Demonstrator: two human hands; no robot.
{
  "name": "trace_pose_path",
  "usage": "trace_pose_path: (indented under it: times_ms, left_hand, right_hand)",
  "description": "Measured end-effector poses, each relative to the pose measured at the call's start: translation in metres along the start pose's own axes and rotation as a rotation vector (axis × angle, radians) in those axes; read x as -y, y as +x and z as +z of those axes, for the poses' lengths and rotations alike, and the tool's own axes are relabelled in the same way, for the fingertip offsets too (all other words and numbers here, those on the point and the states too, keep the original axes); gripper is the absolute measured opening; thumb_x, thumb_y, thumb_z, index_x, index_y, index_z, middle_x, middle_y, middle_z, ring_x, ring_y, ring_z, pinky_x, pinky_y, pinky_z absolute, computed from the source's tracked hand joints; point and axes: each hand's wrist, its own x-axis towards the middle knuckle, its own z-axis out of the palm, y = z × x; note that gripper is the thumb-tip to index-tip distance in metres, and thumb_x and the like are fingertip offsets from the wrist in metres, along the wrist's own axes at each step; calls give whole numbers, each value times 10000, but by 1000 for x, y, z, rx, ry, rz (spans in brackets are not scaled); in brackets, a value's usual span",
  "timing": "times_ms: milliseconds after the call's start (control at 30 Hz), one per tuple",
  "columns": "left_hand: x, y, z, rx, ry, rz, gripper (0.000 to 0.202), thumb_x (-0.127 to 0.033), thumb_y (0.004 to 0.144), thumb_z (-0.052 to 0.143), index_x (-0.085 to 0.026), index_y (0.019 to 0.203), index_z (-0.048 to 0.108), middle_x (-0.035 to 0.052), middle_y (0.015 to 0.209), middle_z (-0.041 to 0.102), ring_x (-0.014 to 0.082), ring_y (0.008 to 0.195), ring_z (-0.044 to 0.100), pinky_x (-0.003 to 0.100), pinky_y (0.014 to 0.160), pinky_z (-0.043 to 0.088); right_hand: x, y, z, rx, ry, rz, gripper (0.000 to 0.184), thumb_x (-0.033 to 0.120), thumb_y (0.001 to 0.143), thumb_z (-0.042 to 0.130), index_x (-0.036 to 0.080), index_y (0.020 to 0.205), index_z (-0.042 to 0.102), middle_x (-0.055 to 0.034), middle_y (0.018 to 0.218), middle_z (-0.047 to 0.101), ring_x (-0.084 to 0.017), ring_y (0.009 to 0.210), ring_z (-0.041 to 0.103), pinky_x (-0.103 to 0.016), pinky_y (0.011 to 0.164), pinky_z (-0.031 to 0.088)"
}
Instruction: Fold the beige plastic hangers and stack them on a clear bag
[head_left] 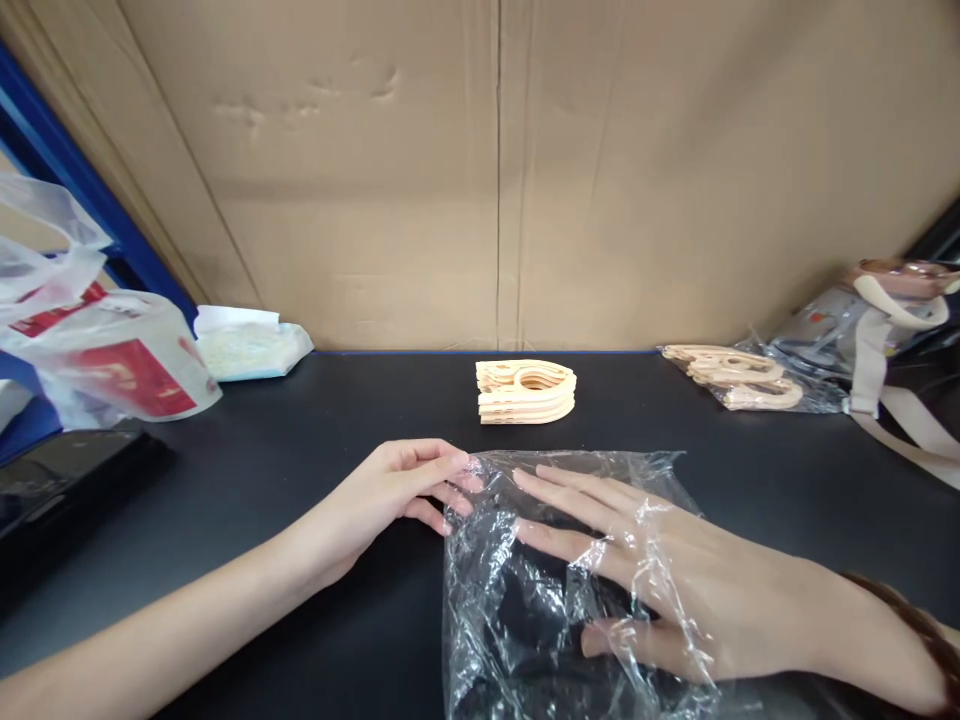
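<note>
A crinkled clear plastic bag (510, 640) lies on the black table (285, 440) in front of me. My left hand (390, 490) pinches the bag's upper left edge with its fingertips. My right hand (675, 580) is slid inside the bag, palm down, with its fingers stretched out and spread under the film. A small stack of pale wooden ring-shaped pieces (526, 390) sits beyond the bag at the table's middle, apart from both hands.
More wooden pieces lie on a plastic wrap (739, 380) at the back right, beside a clear pouch with beige straps (885, 320). At the left are a white packet (247, 345), a white bag with red print (112, 365) and a dark flat object (60, 480). A cardboard wall (525, 170) closes the back.
</note>
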Motion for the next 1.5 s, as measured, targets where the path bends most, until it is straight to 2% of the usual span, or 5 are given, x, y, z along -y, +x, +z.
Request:
trace_pose_path:
  times_ms: [433, 567, 767, 1300, 1500]
  left_hand:
    - [0, 6, -11, -104, -88, -9, 332, -378, 863, 705, -164, 1113, 660, 81, 1013, 734, 142, 782, 696, 193, 661, 588]
    - [-3, -2, -5, 160, -224, -159, 411, -531, 914, 566, -156, 1055, 658, 100, 1003, 730, 157, 694, 703, 204, 525, 589]
    - [-4, -12, -3, 648, 45, -320, 359, -486, 859, 657, -130, 831, 695, 101, 829, 750, 82, 394, 587, 94, 291, 385]
    - [-1, -7, -6, 550, 201, -297, 395, -541, 747, 725, -167, 779, 599, 25, 742, 698, 98, 425, 578, 152, 334, 410]
    - [-10, -7, -9, -168, 809, 197, 426, -631, 860, 530, -208, 812, 531, -28, 643, 585, 134, 543, 545, 226, 507, 437]
  right_hand:
    - [-8, -1, 0, 27, 82, 148, 730, 508, 946, 485, 262, 1546, 149, -123, 1625, 46, -323, 1471, 125, -533, 1139, 277]
    - [-10, 0, 0, -16, 99, 229, 769, 521, 950, 469, 296, 1548, 42, -90, 1632, -13, -302, 1478, 90, -512, 1155, 249]
    - [-11, -1, -1, 3, 97, 278, 777, 562, 933, 465, 301, 1548, 68, -92, 1630, -9, -334, 1470, 124, -541, 1138, 273]
    - [-19, -6, 3, 26, 67, 263, 780, 532, 948, 461, 320, 1544, 6, -85, 1633, -9, -340, 1467, 142, -544, 1133, 299]
    - [-16, -4, 0, 61, 135, 224, 754, 535, 939, 481, 310, 1543, 90, -79, 1631, 31, -331, 1472, 126, -546, 1154, 252]
